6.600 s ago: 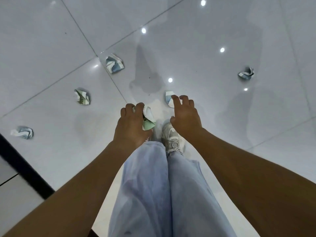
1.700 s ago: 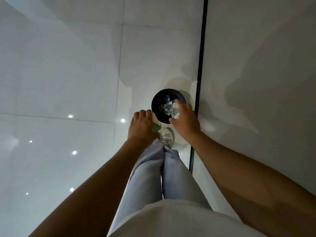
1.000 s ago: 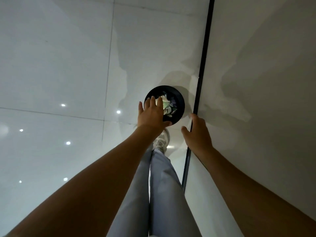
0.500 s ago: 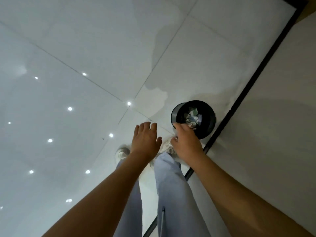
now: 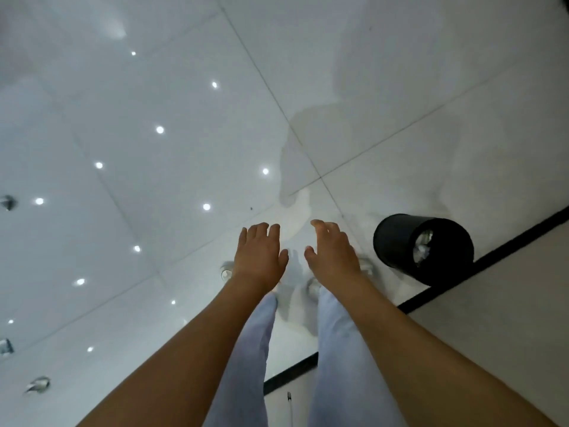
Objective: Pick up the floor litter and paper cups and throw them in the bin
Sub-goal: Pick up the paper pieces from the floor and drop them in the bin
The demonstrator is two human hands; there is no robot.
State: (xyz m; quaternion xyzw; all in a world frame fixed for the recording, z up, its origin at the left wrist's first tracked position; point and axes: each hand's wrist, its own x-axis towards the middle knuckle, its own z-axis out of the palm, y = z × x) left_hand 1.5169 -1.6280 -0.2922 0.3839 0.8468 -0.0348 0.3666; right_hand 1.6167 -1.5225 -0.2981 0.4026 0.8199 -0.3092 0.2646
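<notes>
Black round plastic bin (image 5: 400, 241) holding crumpled paper, no writing I can read, my left hand (image 5: 260, 257) and right hand (image 5: 334, 254) both released, fingers relaxed, holding nothing.

Both my hands hang out in front of me, holding nothing: my left hand (image 5: 260, 257) with fingers straight, my right hand (image 5: 334, 257) loosely relaxed. The black bin (image 5: 423, 248) stands to my right on the white tiled floor (image 5: 154, 134), just beside the floor's black strip (image 5: 492, 257), crumpled litter inside it. Three crumpled paper cups (image 5: 38, 385) lie along the floor's left edge.
</notes>
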